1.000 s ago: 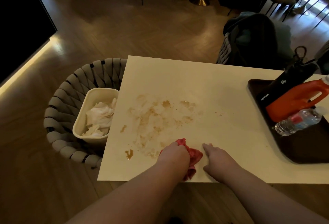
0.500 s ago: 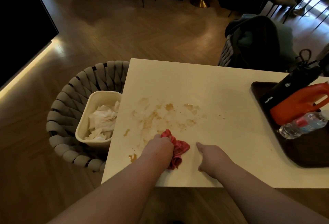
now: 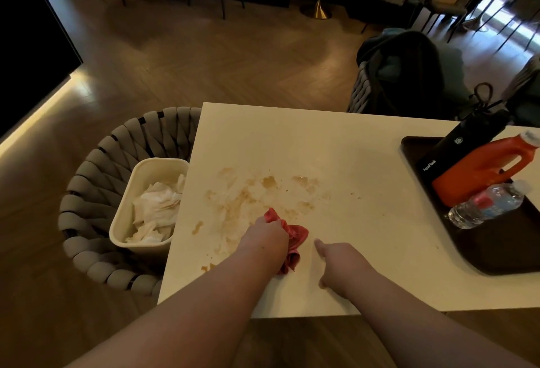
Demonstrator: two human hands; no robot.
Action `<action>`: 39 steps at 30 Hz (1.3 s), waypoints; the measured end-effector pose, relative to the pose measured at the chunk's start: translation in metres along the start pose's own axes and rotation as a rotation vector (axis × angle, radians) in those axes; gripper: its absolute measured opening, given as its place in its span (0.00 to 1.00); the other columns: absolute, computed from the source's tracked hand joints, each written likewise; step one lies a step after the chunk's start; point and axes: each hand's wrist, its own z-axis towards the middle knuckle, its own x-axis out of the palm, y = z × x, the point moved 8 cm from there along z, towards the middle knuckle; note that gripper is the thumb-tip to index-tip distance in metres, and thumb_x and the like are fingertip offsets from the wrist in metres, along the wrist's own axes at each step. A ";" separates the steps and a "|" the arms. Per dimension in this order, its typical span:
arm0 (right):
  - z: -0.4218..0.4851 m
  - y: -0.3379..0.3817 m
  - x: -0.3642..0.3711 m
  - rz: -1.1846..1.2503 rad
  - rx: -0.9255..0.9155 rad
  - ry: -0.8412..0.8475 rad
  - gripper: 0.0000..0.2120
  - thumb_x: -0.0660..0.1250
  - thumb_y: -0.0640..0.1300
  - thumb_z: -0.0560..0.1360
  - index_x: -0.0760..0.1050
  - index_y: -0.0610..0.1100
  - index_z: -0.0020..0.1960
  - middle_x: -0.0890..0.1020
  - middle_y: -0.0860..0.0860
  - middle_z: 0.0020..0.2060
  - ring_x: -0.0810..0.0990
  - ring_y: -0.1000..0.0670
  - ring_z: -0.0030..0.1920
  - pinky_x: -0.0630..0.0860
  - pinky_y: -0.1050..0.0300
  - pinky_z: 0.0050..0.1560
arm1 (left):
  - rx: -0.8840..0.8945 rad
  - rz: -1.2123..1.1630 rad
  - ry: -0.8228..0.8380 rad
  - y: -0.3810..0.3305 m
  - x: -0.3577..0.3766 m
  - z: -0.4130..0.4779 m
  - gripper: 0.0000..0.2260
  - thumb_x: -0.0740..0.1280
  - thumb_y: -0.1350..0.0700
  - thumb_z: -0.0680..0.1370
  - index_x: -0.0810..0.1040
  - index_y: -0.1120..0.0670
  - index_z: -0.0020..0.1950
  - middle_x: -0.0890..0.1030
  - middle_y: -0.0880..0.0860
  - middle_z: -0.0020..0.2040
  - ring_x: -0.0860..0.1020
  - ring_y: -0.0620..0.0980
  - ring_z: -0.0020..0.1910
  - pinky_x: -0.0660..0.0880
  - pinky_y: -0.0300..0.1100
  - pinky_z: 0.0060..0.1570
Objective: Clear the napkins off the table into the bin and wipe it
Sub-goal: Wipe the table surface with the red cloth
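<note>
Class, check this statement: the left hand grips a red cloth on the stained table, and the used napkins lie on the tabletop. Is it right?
No. The head view shows the napkins in the bin beside the table, not on the tabletop. The left hand does grip the red cloth on the stained table.

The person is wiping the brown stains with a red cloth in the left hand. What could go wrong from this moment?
1. The red cloth is bunched small in the left hand, so it may smear the brown stains wider instead of lifting them.
2. Some stains lie near the table edge beside the bin; a stroke that way might push dirt onto the woven chair that holds the bin.
</note>
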 end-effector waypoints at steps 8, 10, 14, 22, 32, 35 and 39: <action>-0.001 0.003 -0.004 -0.035 -0.043 0.006 0.47 0.76 0.46 0.74 0.50 0.57 0.83 0.73 0.44 0.72 0.73 0.42 0.70 0.74 0.48 0.70 | 0.386 0.086 0.054 -0.034 0.040 -0.043 0.20 0.66 0.53 0.81 0.74 0.53 0.74 0.80 0.55 0.53 0.82 0.55 0.45 0.84 0.47 0.42; -0.003 0.003 -0.004 -0.041 -0.047 0.002 0.48 0.76 0.48 0.74 0.49 0.57 0.83 0.74 0.44 0.71 0.75 0.42 0.68 0.75 0.49 0.68 | 0.398 0.189 0.037 -0.031 0.049 -0.049 0.21 0.73 0.51 0.78 0.78 0.50 0.70 0.77 0.53 0.63 0.76 0.54 0.59 0.78 0.50 0.61; -0.009 0.002 -0.006 -0.048 -0.064 0.012 0.48 0.75 0.49 0.75 0.47 0.55 0.83 0.73 0.45 0.72 0.73 0.43 0.70 0.73 0.49 0.69 | 0.322 0.170 0.071 -0.001 0.050 -0.054 0.19 0.73 0.50 0.77 0.80 0.48 0.68 0.77 0.50 0.66 0.72 0.52 0.61 0.75 0.49 0.64; -0.009 0.002 -0.005 -0.036 -0.056 0.021 0.46 0.73 0.49 0.77 0.46 0.57 0.83 0.70 0.44 0.74 0.72 0.41 0.70 0.74 0.49 0.69 | 0.282 0.264 0.007 0.033 0.028 -0.037 0.19 0.73 0.47 0.76 0.80 0.45 0.67 0.79 0.48 0.64 0.71 0.51 0.58 0.74 0.47 0.62; 0.000 -0.001 0.000 -0.019 -0.031 0.036 0.47 0.73 0.47 0.76 0.46 0.59 0.83 0.66 0.42 0.75 0.71 0.40 0.71 0.75 0.48 0.68 | 0.179 0.133 -0.082 0.029 0.015 0.020 0.18 0.73 0.45 0.75 0.83 0.48 0.63 0.78 0.51 0.61 0.72 0.53 0.55 0.75 0.44 0.55; 0.002 -0.001 0.000 -0.009 -0.031 0.029 0.46 0.74 0.46 0.76 0.46 0.59 0.83 0.67 0.41 0.75 0.71 0.40 0.71 0.75 0.47 0.68 | 0.181 0.130 -0.085 0.021 0.013 0.030 0.20 0.75 0.43 0.74 0.82 0.49 0.63 0.76 0.52 0.63 0.73 0.53 0.52 0.71 0.42 0.50; 0.003 -0.003 -0.001 -0.019 -0.037 0.011 0.46 0.74 0.46 0.76 0.47 0.59 0.83 0.70 0.43 0.72 0.72 0.41 0.69 0.77 0.48 0.66 | 0.198 0.133 -0.085 0.015 0.017 0.030 0.21 0.74 0.47 0.75 0.79 0.50 0.68 0.76 0.52 0.67 0.74 0.53 0.53 0.72 0.42 0.51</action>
